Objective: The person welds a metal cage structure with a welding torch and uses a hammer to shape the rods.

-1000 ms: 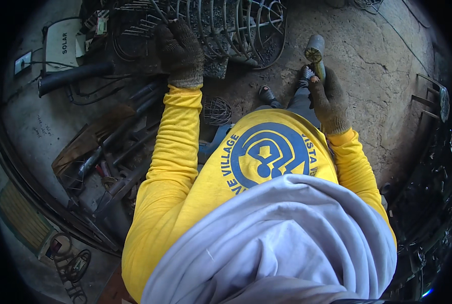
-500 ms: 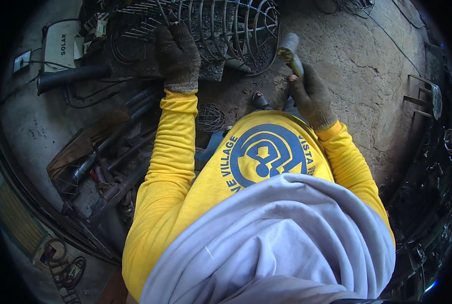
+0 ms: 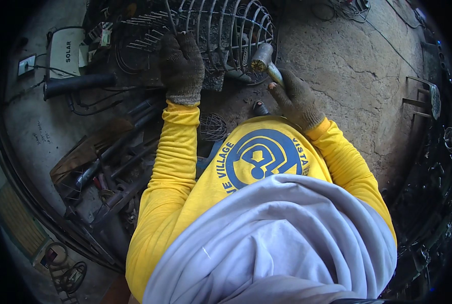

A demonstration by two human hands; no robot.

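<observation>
- Left hand (image 3: 181, 66), in a dark knit glove, rests on the wire cage (image 3: 221, 35); fingers curled down over the lower bars at the near rim, gripping and steadying it.
- Wire cage: a rounded frame of bent steel rods, lying on the concrete floor (image 3: 347, 76) at the top of the view, its open side toward the person.
- Right hand (image 3: 294, 99), gloved likewise, is closed around the handle of a hammer (image 3: 264, 61). The hammer head sits just beside the cage's right-hand bars; whether it touches them cannot be told.
- Step in hand, as judged: striking or dressing the rods of the cage, one hand bracing the work while the other brings the tool to it.
- Next move calls for: a firm hold on the cage so it does not roll, and a blow aimed at one bar, well apart from the bracing fingers.
- Nearby: steel bars and scrap (image 3: 109, 162) lie at the left; a small wire ball (image 3: 213, 126) lies between the forearms.
</observation>
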